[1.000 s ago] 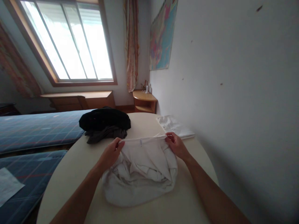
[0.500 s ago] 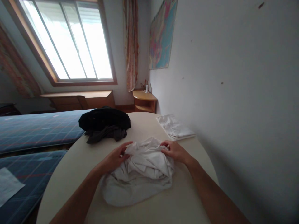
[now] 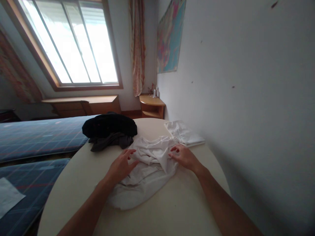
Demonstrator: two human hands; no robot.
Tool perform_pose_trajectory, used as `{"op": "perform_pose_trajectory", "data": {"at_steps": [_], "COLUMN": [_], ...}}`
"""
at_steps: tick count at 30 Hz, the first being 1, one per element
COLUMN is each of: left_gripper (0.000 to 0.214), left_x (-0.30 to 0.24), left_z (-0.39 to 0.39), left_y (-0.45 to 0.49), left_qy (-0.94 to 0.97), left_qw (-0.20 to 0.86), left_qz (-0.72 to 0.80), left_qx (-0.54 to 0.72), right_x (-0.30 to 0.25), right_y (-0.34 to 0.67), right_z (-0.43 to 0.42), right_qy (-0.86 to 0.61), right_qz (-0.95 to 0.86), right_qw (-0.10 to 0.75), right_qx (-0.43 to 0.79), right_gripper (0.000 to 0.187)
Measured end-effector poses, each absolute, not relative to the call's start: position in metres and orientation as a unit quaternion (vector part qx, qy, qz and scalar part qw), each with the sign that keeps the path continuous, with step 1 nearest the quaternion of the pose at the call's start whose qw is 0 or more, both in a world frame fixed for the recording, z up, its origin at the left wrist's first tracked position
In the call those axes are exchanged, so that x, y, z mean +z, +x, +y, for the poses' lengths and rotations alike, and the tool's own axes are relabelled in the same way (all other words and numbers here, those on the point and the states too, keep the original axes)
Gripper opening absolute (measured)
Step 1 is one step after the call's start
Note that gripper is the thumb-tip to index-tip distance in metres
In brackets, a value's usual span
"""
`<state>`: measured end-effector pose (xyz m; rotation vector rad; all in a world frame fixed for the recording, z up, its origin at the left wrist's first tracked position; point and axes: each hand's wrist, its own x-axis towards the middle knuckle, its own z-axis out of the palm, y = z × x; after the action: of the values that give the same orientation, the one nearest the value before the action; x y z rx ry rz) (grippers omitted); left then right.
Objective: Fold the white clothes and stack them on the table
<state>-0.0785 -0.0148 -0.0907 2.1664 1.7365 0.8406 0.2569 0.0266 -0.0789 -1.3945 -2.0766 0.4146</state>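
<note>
A crumpled white garment [image 3: 152, 173] lies loosely spread on the pale round table [image 3: 71, 193] in front of me. At its left edge is my left hand [image 3: 123, 164], thumb and fingers apart, with no cloth visible between them. My right hand [image 3: 183, 157] is over the garment's right side, its fingers bent and parted from the thumb; it seems to touch or hover just above the fabric. A folded white garment [image 3: 185, 134] rests beyond my right hand, close to the far end of the crumpled one.
Black clothing [image 3: 109, 125] is heaped on a dark grey garment [image 3: 112, 141] at the table's far left edge. Blue plaid mattresses [image 3: 44, 136] lie to the left. A white wall [image 3: 246, 114] runs along the right, and a wooden corner cabinet [image 3: 152, 101] stands behind.
The white garment has shifted away from me and spread out flatter at its far end. My left hand has opened and come off the cloth; my right hand's fingers have loosened.
</note>
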Motion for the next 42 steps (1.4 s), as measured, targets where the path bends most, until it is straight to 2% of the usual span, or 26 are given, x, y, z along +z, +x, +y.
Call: {"op": "perform_pose_trajectory", "data": {"at_steps": [3, 7, 10, 15, 17, 19, 24, 27, 30, 33, 36, 38, 42], "left_gripper": [0.047, 0.025, 0.021, 0.026, 0.026, 0.025, 0.021, 0.025, 0.025, 0.017, 0.014, 0.016, 0.019], "left_x": [-0.088, -0.085, -0.079, -0.063, -0.060, -0.059, -0.062, -0.063, -0.066, -0.070, -0.071, -0.068, -0.063], "left_z": [-0.021, -0.021, -0.017, -0.009, -0.006, -0.005, -0.010, -0.017, -0.020, -0.021, -0.019, -0.017, -0.009], "left_y": [-0.072, -0.069, -0.076, -0.104, -0.115, -0.120, -0.105, -0.091, -0.085, -0.086, -0.089, -0.092, -0.103], "left_qy": [0.776, 0.775, 0.759, 0.636, 0.585, 0.558, 0.614, 0.671, 0.709, 0.730, 0.735, 0.715, 0.615], "left_qw": [0.132, 0.148, 0.152, 0.104, 0.076, 0.059, -0.035, -0.010, 0.029, 0.030, 0.030, 0.035, 0.041], "left_qz": [0.576, 0.585, 0.600, 0.690, 0.716, 0.732, 0.723, 0.691, 0.670, 0.658, 0.657, 0.673, 0.713], "left_qx": [0.219, 0.185, 0.201, 0.328, 0.374, 0.386, 0.314, 0.268, 0.218, 0.182, 0.166, 0.187, 0.334], "right_x": [-0.077, -0.077, -0.077, -0.076, -0.078, -0.079, -0.073, -0.071, -0.077, -0.083, -0.082, -0.078, -0.066], "right_y": [0.255, 0.257, 0.259, 0.264, 0.268, 0.269, 0.250, 0.228, 0.208, 0.197, 0.199, 0.207, 0.234], "right_z": [0.022, 0.023, 0.026, 0.036, 0.041, 0.043, 0.026, 0.011, 0.002, 0.003, 0.008, 0.011, 0.018], "right_qy": [-0.470, -0.441, -0.463, -0.486, -0.486, -0.492, -0.443, -0.364, -0.353, -0.383, -0.412, -0.441, -0.538], "right_qz": [-0.831, -0.836, -0.807, -0.726, -0.714, -0.726, -0.812, -0.883, -0.908, -0.905, -0.893, -0.871, -0.775], "right_qw": [0.235, 0.238, 0.295, 0.477, 0.500, 0.479, 0.377, 0.289, 0.217, 0.181, 0.180, 0.217, 0.331], "right_qx": [0.183, 0.224, 0.216, 0.095, 0.064, 0.045, 0.038, 0.071, 0.065, 0.040, 0.022, 0.016, -0.002], "right_gripper": [0.029, 0.036, 0.031, 0.020, 0.020, 0.020, 0.014, 0.017, 0.026, 0.017, 0.016, 0.017, 0.019]}}
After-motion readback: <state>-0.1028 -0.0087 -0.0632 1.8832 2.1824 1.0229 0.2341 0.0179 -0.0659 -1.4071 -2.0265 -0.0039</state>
